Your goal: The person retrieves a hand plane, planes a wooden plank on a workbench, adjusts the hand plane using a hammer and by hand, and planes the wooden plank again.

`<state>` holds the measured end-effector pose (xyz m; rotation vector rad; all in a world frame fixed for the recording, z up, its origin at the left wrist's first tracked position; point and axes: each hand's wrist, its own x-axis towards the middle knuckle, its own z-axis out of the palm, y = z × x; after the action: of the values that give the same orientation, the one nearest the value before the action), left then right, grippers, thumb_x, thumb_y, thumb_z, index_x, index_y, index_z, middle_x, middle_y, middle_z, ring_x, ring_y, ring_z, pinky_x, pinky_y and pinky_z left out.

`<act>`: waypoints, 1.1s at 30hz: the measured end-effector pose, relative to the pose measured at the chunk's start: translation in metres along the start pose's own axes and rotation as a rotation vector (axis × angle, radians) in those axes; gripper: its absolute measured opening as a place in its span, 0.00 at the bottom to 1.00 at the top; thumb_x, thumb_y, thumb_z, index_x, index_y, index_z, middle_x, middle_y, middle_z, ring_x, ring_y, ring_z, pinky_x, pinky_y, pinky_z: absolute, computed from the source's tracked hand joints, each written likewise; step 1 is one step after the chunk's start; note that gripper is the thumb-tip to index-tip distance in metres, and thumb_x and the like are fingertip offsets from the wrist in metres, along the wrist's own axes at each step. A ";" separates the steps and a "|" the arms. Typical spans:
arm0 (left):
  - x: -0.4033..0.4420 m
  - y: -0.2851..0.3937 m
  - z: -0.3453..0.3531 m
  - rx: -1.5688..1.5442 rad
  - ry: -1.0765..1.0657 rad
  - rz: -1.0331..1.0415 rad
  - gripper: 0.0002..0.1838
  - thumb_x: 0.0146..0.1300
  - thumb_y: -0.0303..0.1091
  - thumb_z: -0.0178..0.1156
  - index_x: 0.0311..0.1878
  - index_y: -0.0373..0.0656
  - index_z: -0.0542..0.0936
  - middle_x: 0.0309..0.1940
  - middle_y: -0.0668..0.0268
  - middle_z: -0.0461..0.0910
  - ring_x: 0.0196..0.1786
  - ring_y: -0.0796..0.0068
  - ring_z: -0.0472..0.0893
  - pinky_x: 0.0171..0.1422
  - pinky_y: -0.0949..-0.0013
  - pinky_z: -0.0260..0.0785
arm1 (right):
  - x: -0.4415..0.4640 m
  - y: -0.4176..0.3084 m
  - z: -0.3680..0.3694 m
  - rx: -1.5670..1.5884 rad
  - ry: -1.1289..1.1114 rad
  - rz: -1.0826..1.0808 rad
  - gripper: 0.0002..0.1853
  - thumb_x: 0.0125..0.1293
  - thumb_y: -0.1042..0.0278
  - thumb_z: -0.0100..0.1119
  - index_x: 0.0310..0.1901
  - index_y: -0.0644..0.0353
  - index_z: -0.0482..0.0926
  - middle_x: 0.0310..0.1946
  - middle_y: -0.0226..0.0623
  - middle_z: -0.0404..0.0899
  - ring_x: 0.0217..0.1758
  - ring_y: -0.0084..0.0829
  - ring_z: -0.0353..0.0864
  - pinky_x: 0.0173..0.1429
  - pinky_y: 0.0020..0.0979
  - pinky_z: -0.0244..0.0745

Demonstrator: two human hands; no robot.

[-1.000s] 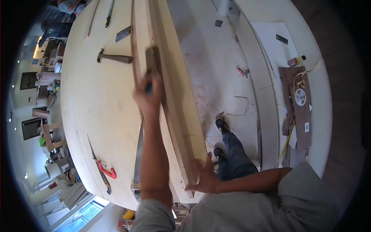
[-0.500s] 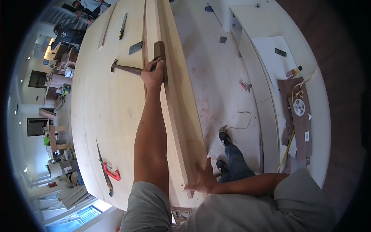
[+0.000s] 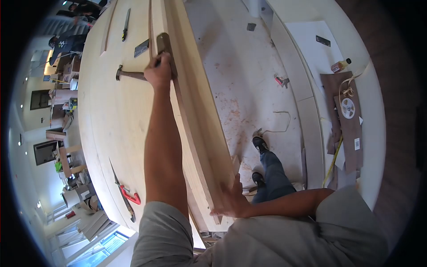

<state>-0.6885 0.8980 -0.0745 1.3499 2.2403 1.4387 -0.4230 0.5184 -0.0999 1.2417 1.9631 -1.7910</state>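
Observation:
My left hand is wrapped round a hand plane, which rests lengthwise on the edge of a long wooden board. At the board's near end, my right hand holds it, thumb at the end corner and fingers along its right side. Left of the plane lies a hammer, its handle end beside my left hand. Beyond it is a flat grey rectangular piece. A file-like tool with a black and yellow handle lies farther off.
On the large pale worktop lie a handsaw and a red C-shaped tool. The bench at right bears a bottle, a tape reel and a black rectangular object. A red-handled tool lies on the floor. People work at upper left.
The view has shifted, so most things sit farther left. The plane has moved slightly forward along the board. My right hand stays at the near end, its fingers closer against the side.

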 end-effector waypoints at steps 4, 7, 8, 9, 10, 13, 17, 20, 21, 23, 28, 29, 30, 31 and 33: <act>-0.096 -0.009 -0.063 -0.102 -0.117 0.033 0.12 0.62 0.35 0.70 0.42 0.35 0.88 0.34 0.60 0.88 0.40 0.74 0.86 0.51 0.68 0.77 | -0.005 -0.004 0.002 -0.010 0.056 -0.039 0.72 0.46 0.24 0.74 0.79 0.67 0.45 0.73 0.85 0.23 0.78 0.85 0.24 0.75 0.76 0.47; -0.205 -0.002 -0.135 -0.227 -0.136 -0.064 0.12 0.63 0.33 0.70 0.45 0.34 0.88 0.50 0.52 0.88 0.55 0.66 0.85 0.64 0.65 0.73 | -0.014 -0.011 0.000 0.055 0.076 0.029 0.71 0.48 0.22 0.71 0.79 0.68 0.47 0.74 0.84 0.23 0.80 0.81 0.25 0.75 0.77 0.44; -0.242 -0.002 -0.160 -0.236 -0.128 -0.129 0.14 0.63 0.31 0.71 0.47 0.32 0.87 0.56 0.46 0.84 0.61 0.62 0.82 0.69 0.63 0.70 | -0.020 -0.015 -0.001 -0.043 0.118 0.026 0.70 0.49 0.22 0.70 0.78 0.68 0.47 0.76 0.80 0.26 0.81 0.77 0.28 0.76 0.77 0.41; -0.279 0.001 -0.183 -0.198 -0.094 -0.097 0.14 0.63 0.30 0.70 0.47 0.30 0.87 0.58 0.45 0.83 0.61 0.61 0.83 0.68 0.63 0.71 | -0.025 -0.015 0.001 -0.138 0.173 -0.047 0.71 0.50 0.23 0.70 0.79 0.69 0.45 0.77 0.79 0.28 0.81 0.76 0.28 0.76 0.76 0.40; -0.315 0.004 -0.206 -0.171 -0.063 -0.129 0.13 0.63 0.29 0.70 0.46 0.28 0.86 0.59 0.44 0.83 0.61 0.62 0.82 0.68 0.63 0.71 | -0.027 -0.015 0.006 -0.235 0.223 -0.123 0.71 0.50 0.23 0.70 0.79 0.70 0.43 0.77 0.78 0.29 0.82 0.76 0.29 0.76 0.76 0.40; -0.412 -0.011 -0.259 -0.089 0.000 -0.287 0.14 0.63 0.29 0.69 0.47 0.27 0.85 0.60 0.42 0.82 0.58 0.64 0.84 0.64 0.65 0.73 | -0.034 -0.006 0.026 -0.424 0.350 -0.433 0.73 0.50 0.25 0.70 0.78 0.73 0.38 0.78 0.74 0.34 0.82 0.74 0.31 0.77 0.74 0.39; -0.504 -0.042 -0.288 -0.019 0.068 -0.289 0.15 0.61 0.33 0.71 0.42 0.28 0.85 0.57 0.37 0.81 0.52 0.56 0.88 0.56 0.62 0.79 | -0.024 0.020 0.051 -0.346 0.387 -0.688 0.75 0.49 0.30 0.75 0.79 0.71 0.34 0.79 0.71 0.34 0.83 0.71 0.33 0.77 0.75 0.39; -0.530 -0.029 -0.292 0.048 0.095 -0.220 0.14 0.59 0.35 0.72 0.42 0.32 0.86 0.57 0.34 0.80 0.54 0.47 0.87 0.56 0.59 0.79 | -0.041 0.019 0.050 -0.506 0.297 -0.623 0.77 0.46 0.31 0.77 0.79 0.68 0.32 0.79 0.66 0.37 0.84 0.67 0.35 0.78 0.73 0.39; -0.537 -0.032 -0.290 0.055 0.098 -0.191 0.15 0.58 0.35 0.73 0.42 0.34 0.86 0.57 0.34 0.80 0.54 0.45 0.87 0.57 0.58 0.79 | -0.042 0.021 0.056 -0.490 0.365 -0.615 0.77 0.46 0.30 0.77 0.79 0.69 0.34 0.79 0.67 0.39 0.84 0.66 0.35 0.78 0.72 0.39; -0.546 -0.041 -0.285 0.097 0.107 -0.121 0.15 0.57 0.35 0.73 0.42 0.36 0.86 0.58 0.33 0.79 0.53 0.44 0.86 0.56 0.57 0.80 | -0.034 0.031 0.077 -0.451 0.502 -0.596 0.77 0.44 0.28 0.77 0.78 0.72 0.37 0.78 0.67 0.43 0.84 0.66 0.36 0.78 0.71 0.40; -0.554 -0.052 -0.286 0.134 0.097 -0.048 0.14 0.56 0.37 0.74 0.42 0.39 0.85 0.58 0.33 0.79 0.52 0.42 0.86 0.56 0.54 0.80 | -0.016 0.030 0.097 -0.254 0.634 -0.677 0.63 0.55 0.52 0.72 0.78 0.74 0.38 0.77 0.71 0.40 0.83 0.67 0.40 0.80 0.69 0.40; -0.554 -0.053 -0.288 0.142 0.091 -0.040 0.14 0.56 0.37 0.74 0.42 0.39 0.86 0.57 0.33 0.79 0.52 0.42 0.86 0.56 0.54 0.80 | -0.017 0.031 0.100 -0.155 0.647 -0.690 0.60 0.56 0.57 0.70 0.78 0.75 0.38 0.78 0.73 0.39 0.83 0.68 0.40 0.80 0.68 0.40; -0.555 -0.054 -0.289 0.141 0.091 -0.024 0.14 0.57 0.37 0.74 0.42 0.39 0.86 0.57 0.33 0.80 0.51 0.42 0.86 0.57 0.55 0.80 | -0.018 0.033 0.103 -0.052 0.661 -0.697 0.58 0.56 0.61 0.68 0.77 0.76 0.37 0.78 0.74 0.38 0.83 0.69 0.39 0.81 0.67 0.40; -0.555 -0.056 -0.290 0.142 0.092 -0.013 0.14 0.57 0.37 0.74 0.42 0.39 0.86 0.56 0.33 0.80 0.51 0.42 0.86 0.56 0.55 0.80 | -0.021 0.033 0.101 -0.167 0.658 -0.693 0.59 0.55 0.64 0.68 0.77 0.77 0.36 0.78 0.74 0.37 0.83 0.70 0.38 0.81 0.65 0.40; -0.555 -0.061 -0.289 0.136 0.099 0.014 0.14 0.56 0.37 0.74 0.42 0.39 0.86 0.56 0.33 0.80 0.51 0.42 0.86 0.56 0.55 0.80 | -0.027 0.032 0.091 -0.407 0.656 -0.679 0.59 0.54 0.71 0.68 0.77 0.77 0.34 0.78 0.75 0.35 0.83 0.72 0.35 0.83 0.60 0.41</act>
<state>-0.5611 0.2870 -0.1459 1.3639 2.4364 1.4100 -0.4177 0.4220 -0.1273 1.1912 3.2219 -1.1180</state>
